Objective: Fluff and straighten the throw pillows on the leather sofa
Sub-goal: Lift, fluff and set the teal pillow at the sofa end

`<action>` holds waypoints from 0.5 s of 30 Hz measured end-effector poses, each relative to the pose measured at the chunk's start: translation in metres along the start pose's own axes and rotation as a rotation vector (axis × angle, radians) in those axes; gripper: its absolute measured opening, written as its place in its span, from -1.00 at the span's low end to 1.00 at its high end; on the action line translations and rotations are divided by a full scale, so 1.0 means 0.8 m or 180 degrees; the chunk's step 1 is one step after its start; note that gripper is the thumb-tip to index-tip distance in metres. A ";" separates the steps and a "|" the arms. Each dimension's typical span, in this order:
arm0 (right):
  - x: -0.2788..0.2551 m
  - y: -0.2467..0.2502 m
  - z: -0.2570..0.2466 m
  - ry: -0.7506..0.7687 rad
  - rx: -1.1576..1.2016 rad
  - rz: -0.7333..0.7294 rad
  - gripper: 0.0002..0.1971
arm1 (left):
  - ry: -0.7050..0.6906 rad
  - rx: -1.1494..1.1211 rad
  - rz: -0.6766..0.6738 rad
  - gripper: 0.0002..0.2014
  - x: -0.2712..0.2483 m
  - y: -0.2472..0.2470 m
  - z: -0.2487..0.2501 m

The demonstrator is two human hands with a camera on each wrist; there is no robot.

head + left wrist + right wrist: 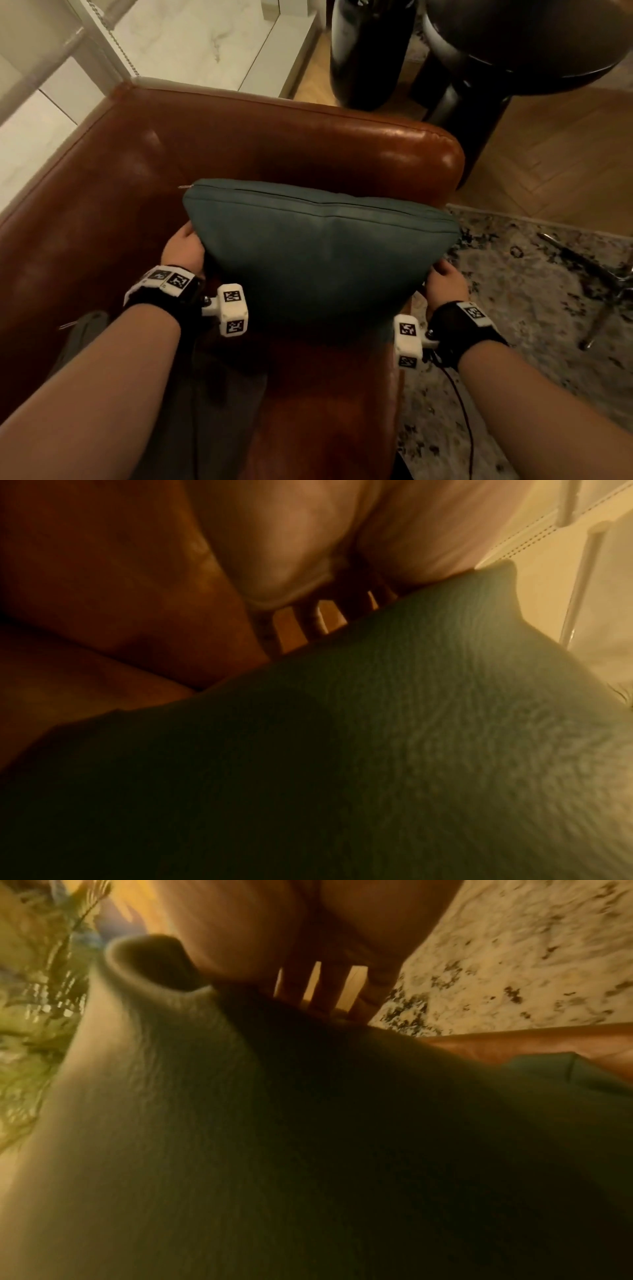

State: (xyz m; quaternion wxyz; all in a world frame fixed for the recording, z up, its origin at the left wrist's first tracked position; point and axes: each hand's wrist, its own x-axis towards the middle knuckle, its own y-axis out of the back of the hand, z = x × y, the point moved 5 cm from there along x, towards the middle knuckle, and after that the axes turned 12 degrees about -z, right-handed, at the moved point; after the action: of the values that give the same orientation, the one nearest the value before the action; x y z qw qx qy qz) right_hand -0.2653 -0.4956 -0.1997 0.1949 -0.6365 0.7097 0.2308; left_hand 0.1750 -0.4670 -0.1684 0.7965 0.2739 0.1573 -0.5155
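Observation:
A teal throw pillow (318, 260) stands on edge over the seat of the brown leather sofa (274, 144), zipper seam on top. My left hand (183, 250) grips its left side and my right hand (445, 281) grips its right side. In the left wrist view the pillow (342, 750) fills the frame, with my fingers (316, 620) reaching behind its edge. The right wrist view shows a pinched corner of the pillow (240, 1150), and my fingers (325, 988) disappear behind it. A second teal cushion edge (565, 1074) lies on the sofa.
A grey cushion-like shape (85, 329) lies on the seat at the lower left. Right of the sofa is a mottled rug (513, 274) with a metal chair leg (582, 267). Behind stand a dark round table (513, 51), a black column (363, 51) and a white marble ledge (188, 37).

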 end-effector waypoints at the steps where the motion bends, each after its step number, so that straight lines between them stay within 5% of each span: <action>1: 0.002 -0.001 -0.003 0.0046 -0.0181 0.0111 -0.68 | 0.0033 -0.0075 0.0047 -0.44 -0.001 -0.001 0.002; 12: -0.015 0.035 -0.035 0.0824 -0.0466 0.0377 -0.78 | 0.0046 -0.0449 0.0932 -0.69 -0.006 0.025 0.027; 15: -0.013 0.023 -0.032 0.0689 0.0818 0.0186 -0.83 | -0.0015 -0.0401 0.0671 -0.64 -0.002 0.014 0.026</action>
State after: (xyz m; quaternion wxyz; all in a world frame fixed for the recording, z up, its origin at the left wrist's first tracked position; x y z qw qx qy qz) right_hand -0.2823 -0.5003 -0.1712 0.1903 -0.6065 0.7685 0.0738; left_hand 0.1839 -0.4744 -0.1476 0.8623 0.2371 0.1579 -0.4187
